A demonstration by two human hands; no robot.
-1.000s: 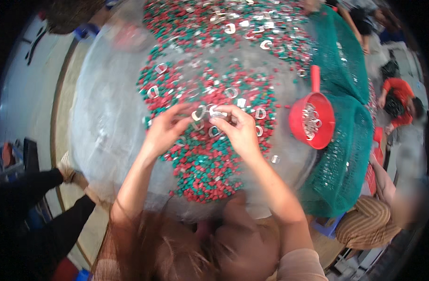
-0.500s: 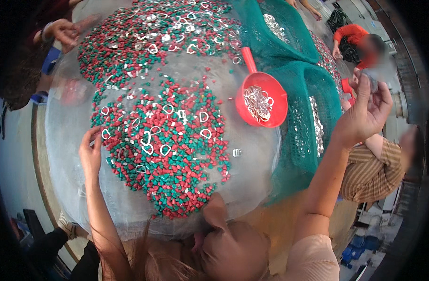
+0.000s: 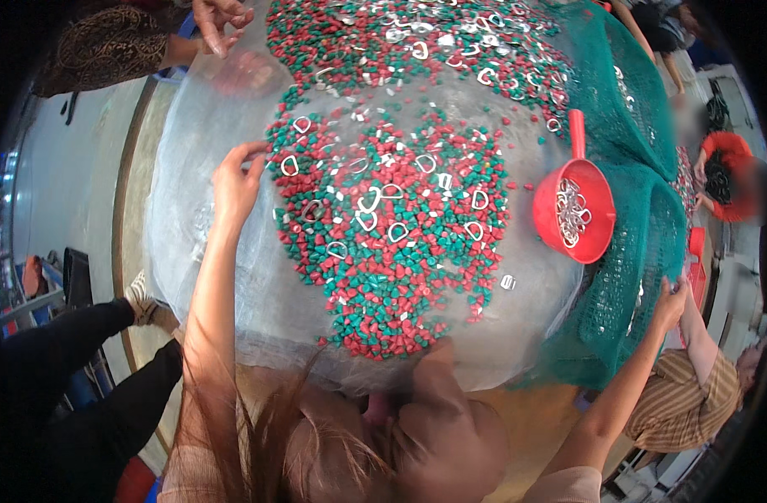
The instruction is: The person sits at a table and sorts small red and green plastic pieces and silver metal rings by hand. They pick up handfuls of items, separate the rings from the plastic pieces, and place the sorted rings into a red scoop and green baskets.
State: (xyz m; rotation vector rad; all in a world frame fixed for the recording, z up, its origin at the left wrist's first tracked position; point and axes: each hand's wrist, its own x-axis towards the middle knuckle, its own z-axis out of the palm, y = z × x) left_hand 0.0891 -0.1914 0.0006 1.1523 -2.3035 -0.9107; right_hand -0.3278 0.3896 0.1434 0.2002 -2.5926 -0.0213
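Observation:
My left hand [image 3: 237, 186] is at the left edge of a pile of small red and green cone-shaped pieces [image 3: 383, 310]. Its thumb and forefinger are apart, close to a silvery D-shaped ring [image 3: 289, 165]; nothing shows between them. Several more such rings lie scattered over the pieces. Beside the outer side of the green mesh-lined basket [image 3: 643, 260], my right hand [image 3: 670, 306] has its fingers pressed together. What they hold, if anything, is too small to make out. A red long-handled scoop [image 3: 547, 214] stands left of that basket with metal rings inside.
A second green mesh basket [image 3: 622, 92] stands farther back. A metal buckle [image 3: 507, 282] lies on the sheeted table [image 3: 534, 318]. At far left another person's hand [image 3: 220, 21] hangs over the table edge; a person in striped clothing [image 3: 681, 402] is at right.
My right hand, raised with a small greyish piece in its fingertips, has come down beside the basket. My left hand stays by the pile's left edge. The view has turned left.

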